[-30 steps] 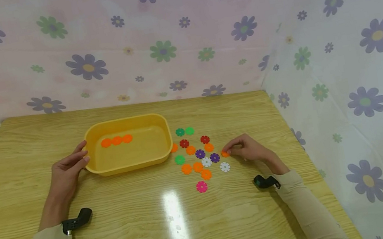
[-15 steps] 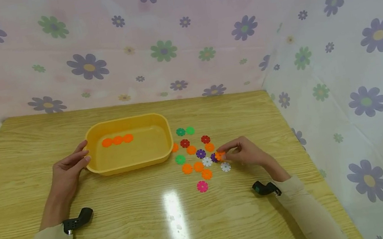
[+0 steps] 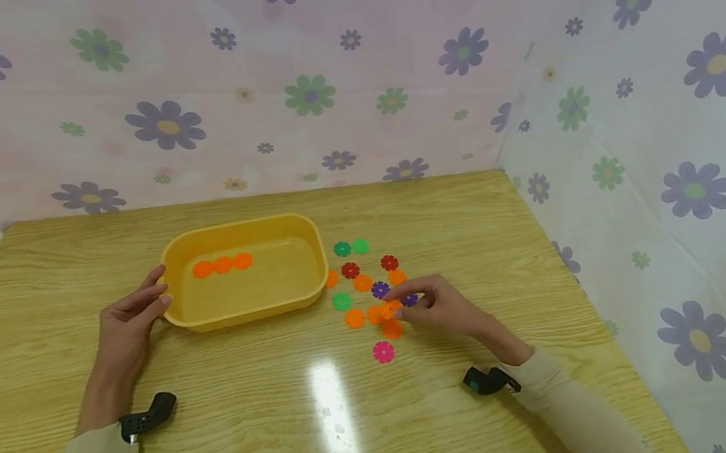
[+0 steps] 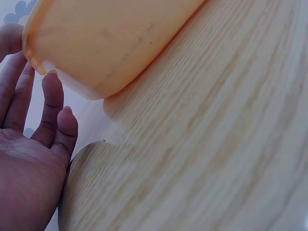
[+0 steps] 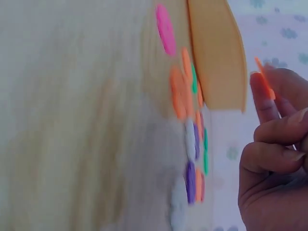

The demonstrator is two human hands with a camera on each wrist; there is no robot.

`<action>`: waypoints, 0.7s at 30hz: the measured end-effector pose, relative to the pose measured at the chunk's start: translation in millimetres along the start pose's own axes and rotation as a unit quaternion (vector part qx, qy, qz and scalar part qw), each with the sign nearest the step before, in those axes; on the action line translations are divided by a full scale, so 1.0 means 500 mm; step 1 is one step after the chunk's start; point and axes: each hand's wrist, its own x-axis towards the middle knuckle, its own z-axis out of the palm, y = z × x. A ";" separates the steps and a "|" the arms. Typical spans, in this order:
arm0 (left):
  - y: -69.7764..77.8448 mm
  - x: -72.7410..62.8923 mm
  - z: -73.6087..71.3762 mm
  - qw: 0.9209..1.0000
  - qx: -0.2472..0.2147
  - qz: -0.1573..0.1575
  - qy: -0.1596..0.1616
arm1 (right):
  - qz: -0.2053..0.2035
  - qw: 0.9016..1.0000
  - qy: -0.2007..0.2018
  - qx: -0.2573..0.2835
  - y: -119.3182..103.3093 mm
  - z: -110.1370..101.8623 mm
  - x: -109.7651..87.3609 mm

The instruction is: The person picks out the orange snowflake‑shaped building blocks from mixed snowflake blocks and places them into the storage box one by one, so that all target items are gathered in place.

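Observation:
My left hand [image 3: 125, 327] holds the left end of a yellow plastic basin [image 3: 263, 313], its fingers at the rim. Three orange notched discs [image 3: 223, 265] lie in a row inside the basin. To the right, my right hand [image 3: 440, 308] pinches another orange notched disc [image 5: 264, 79] between thumb and finger, raised over the scattered discs. Beneath it lie other orange discs [image 3: 354, 318] and purple ones [image 3: 380, 289]. The white discs [image 5: 191, 139] are hidden behind that hand in the head view but show in the right wrist view.
Green discs [image 3: 342, 301], dark red discs [image 3: 350, 270] and a pink disc [image 3: 384, 351] lie on the wooden table [image 3: 246, 435] right of the basin. Flower-patterned cloth [image 3: 379, 57] hangs behind and at the sides of the table.
My right hand has lifted the orange disc off the table at the right of the scatter and carried it left over the other discs. The left hand and basin have stayed in place.

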 end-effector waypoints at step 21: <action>-0.006 0.002 -0.002 1.000 0.004 0.005 0.007 | -0.032 0.995 0.037 0.083 -0.018 0.169 0.078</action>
